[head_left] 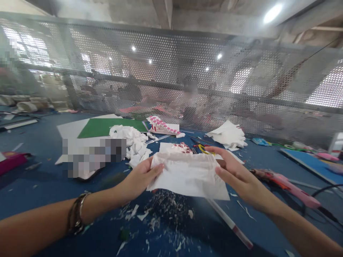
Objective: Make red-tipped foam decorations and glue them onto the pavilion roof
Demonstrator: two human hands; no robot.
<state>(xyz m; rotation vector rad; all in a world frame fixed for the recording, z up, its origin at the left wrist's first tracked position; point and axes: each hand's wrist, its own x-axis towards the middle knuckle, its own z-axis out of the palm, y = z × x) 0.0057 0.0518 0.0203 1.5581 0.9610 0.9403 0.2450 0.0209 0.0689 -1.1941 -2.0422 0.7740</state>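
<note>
My left hand (142,178) pinches the left side of a white sheet (187,178), its thumb on top. My right hand (238,175) is at the sheet's right edge, with the thumb against it and the index finger stretched out along the far side. The sheet looks thin and has a crumpled, folded band along its top; whether it is paper or cloth I cannot tell. Just behind it are small dark red pieces (183,147) on white paper and yellow-and-red handled pliers (203,148), partly hidden. Beneath the sheet's right corner lies a translucent stick (233,226) with a reddish end.
A pink glue gun (292,189) with a black cable lies at right, near a blue board (308,166). Crumpled white paper (131,137), a green sheet (107,126) and a blurred-out phone-like device (91,162) are at left. Scraps litter the blue table; perforated metal screen (160,71) behind.
</note>
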